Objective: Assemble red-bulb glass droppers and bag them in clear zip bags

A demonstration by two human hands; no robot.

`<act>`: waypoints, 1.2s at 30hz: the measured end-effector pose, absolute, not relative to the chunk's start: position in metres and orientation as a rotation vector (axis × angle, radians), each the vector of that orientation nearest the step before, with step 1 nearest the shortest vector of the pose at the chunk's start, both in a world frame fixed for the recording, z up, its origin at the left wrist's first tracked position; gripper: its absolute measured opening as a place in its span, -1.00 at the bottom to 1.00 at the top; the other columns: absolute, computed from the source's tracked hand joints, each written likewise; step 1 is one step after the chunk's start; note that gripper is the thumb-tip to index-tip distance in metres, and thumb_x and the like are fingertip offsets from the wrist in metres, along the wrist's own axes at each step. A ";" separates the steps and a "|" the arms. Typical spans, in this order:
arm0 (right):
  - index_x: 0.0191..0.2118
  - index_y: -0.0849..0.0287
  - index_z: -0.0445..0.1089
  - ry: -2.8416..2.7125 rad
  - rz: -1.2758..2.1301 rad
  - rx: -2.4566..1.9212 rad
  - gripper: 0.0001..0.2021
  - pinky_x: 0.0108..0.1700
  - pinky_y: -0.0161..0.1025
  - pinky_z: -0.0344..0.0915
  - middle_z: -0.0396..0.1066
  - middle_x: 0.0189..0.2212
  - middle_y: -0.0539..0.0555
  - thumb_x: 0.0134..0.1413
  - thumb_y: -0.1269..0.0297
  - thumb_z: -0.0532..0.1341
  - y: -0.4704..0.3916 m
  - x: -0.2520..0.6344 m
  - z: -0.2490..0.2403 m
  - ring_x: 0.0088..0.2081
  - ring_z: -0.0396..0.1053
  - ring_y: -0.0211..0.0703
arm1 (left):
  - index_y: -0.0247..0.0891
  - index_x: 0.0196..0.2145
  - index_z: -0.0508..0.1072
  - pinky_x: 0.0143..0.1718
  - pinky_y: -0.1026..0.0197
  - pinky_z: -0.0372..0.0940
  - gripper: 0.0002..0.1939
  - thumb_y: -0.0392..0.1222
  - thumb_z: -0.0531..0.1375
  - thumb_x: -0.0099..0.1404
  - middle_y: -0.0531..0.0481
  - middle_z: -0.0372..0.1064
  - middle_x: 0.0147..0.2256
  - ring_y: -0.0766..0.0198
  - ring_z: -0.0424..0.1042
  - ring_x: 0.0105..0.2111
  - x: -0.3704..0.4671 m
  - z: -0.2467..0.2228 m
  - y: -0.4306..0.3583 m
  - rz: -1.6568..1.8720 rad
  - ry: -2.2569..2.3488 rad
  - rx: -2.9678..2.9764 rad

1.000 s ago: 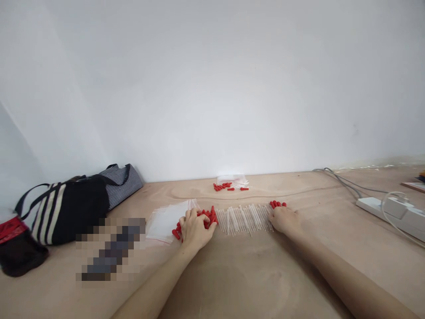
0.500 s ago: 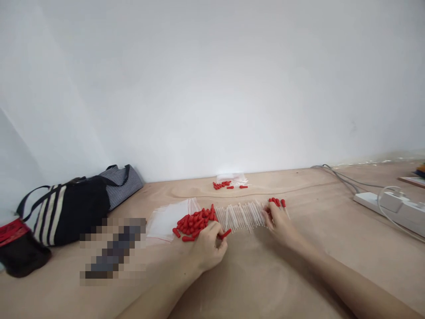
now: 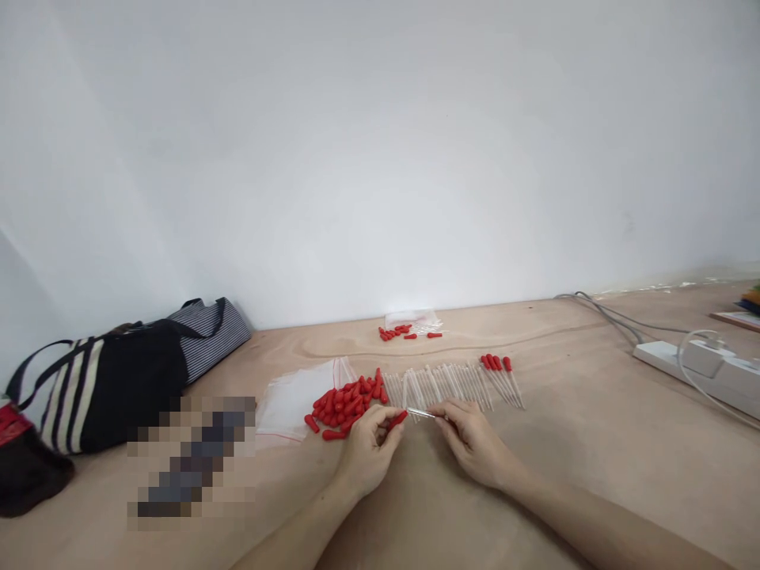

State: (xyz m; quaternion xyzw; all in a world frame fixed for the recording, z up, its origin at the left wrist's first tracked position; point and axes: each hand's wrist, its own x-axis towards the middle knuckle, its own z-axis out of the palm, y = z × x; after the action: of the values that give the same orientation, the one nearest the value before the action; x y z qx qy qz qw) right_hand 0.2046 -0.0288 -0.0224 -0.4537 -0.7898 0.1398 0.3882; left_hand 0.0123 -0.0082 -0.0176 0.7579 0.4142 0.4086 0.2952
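Between the fingers of my left hand [image 3: 373,443] is a red rubber dropper bulb [image 3: 397,419], its open end turned to the right. My right hand [image 3: 470,440] pinches a thin clear glass dropper tube [image 3: 421,413], whose left end is at the bulb's mouth; whether it is inside I cannot tell. Left of my left hand lies a heap of red bulbs [image 3: 344,405]. A row of loose glass tubes [image 3: 442,381] spreads beyond both hands. At the row's right end lie several droppers with red bulbs fitted [image 3: 497,364].
Clear zip bags [image 3: 290,400] lie left of the heap. Further back are another bag [image 3: 404,319] with tubes and more red bulbs [image 3: 395,332]. A black striped bag [image 3: 131,380] stands at left, near a pixelated dark patch [image 3: 199,459]. A white power strip [image 3: 689,368] with cables lies right.
My right hand has come left and nearer from the tube row, now with a glass tube. The bulb in my left hand has met the tube's end. The view has shifted slightly.
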 end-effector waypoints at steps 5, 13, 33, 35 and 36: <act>-0.22 0.15 0.30 -2.004 0.383 -1.143 -0.77 -0.20 -0.20 0.15 0.39 -0.34 0.07 0.12 0.38 -0.07 -0.031 0.201 -0.024 -0.28 0.32 -0.19 | -0.27 -0.30 0.41 -0.34 0.29 0.28 -0.83 -0.20 0.09 0.16 -0.03 0.34 -0.36 0.29 0.35 -0.37 0.012 -0.018 -0.010 1.075 1.104 2.030; -0.28 0.13 0.34 -2.020 0.335 -1.139 -0.79 -0.29 -0.24 0.13 0.37 -0.43 0.04 0.12 0.31 -0.03 -0.031 0.200 -0.024 -0.36 0.30 -0.21 | -0.27 -0.33 0.42 -0.35 0.27 0.27 -0.83 -0.17 0.08 0.17 -0.02 0.36 -0.40 0.27 0.36 -0.39 0.012 -0.022 -0.006 1.128 1.123 2.030; -0.27 0.12 0.38 -2.222 0.030 -1.070 -0.74 -0.29 -0.24 -0.09 0.32 -0.49 0.01 0.05 0.47 -0.02 -0.028 0.207 -0.015 -0.46 0.18 -0.28 | -0.26 -0.38 0.43 -0.46 0.31 0.23 -0.84 -0.18 0.08 0.14 0.04 0.41 -0.49 0.28 0.35 -0.48 0.017 -0.012 -0.020 1.067 1.224 2.069; -0.29 0.13 0.38 -2.207 0.028 -1.061 -0.75 -0.30 -0.25 -0.11 0.31 -0.50 0.01 0.05 0.47 -0.02 -0.030 0.206 -0.015 -0.46 0.18 -0.29 | -0.26 -0.39 0.42 -0.43 0.30 0.24 -0.85 -0.19 0.08 0.15 0.03 0.42 -0.47 0.28 0.36 -0.46 0.018 -0.011 -0.021 1.078 1.212 2.103; -0.29 0.14 0.37 -2.198 0.034 -1.056 -0.76 -0.31 -0.25 -0.11 0.32 -0.50 0.00 0.05 0.48 -0.02 -0.030 0.205 -0.016 -0.46 0.18 -0.29 | -0.26 -0.39 0.42 -0.42 0.30 0.24 -0.85 -0.20 0.08 0.15 0.02 0.42 -0.46 0.28 0.37 -0.45 0.018 -0.011 -0.022 1.085 1.200 2.123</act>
State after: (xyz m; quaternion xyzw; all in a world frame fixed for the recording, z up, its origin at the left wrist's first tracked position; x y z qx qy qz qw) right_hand 0.2049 -0.0300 -0.0155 -0.4066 -0.8461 0.0132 0.3443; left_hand 0.0180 -0.0219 -0.0105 0.7733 0.4372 0.3952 0.2337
